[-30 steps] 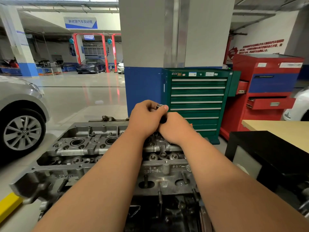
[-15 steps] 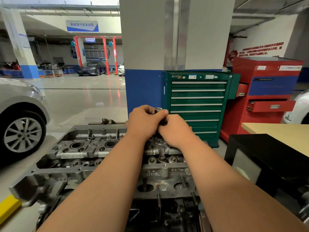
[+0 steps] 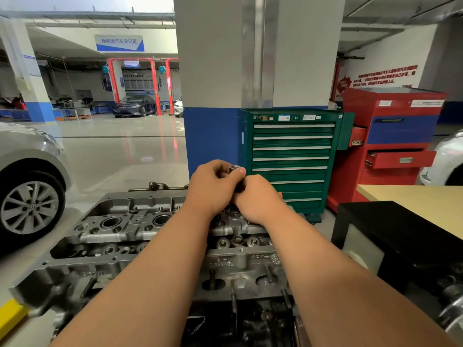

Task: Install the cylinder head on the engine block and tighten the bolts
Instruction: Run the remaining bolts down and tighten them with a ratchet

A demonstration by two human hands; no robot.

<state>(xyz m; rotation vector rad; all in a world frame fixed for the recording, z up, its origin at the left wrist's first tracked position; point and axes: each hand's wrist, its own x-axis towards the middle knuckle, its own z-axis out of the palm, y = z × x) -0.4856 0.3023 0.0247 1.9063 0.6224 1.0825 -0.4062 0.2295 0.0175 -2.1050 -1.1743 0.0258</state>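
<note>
The grey aluminium cylinder head point(image 3: 112, 236) lies across the engine block, with open round bores at its left half and studs along its near side. Over the head's far right part, my left hand point(image 3: 215, 186) grips the silver top of an upright tool point(image 3: 235, 169), thumb pressed on its end. My right hand point(image 3: 258, 199) sits just below and to the right, fingers curled round the dark shaft of the same tool. The tool's lower end and the bolt under it are hidden by my hands. A bolt head point(image 3: 237, 239) shows in a recess nearer me.
A green drawer cabinet point(image 3: 290, 156) stands behind the engine against a blue and grey pillar point(image 3: 213, 136). A red tool cart point(image 3: 390, 146) with open drawers is at the right. A black-edged wooden table point(image 3: 413, 209) is close on the right. A silver car's wheel point(image 3: 30, 206) is at the left.
Both hands stay clamped on the tool at the same spot over the head. The view has tipped slightly, so the hands and engine sit a little lower in frame.
</note>
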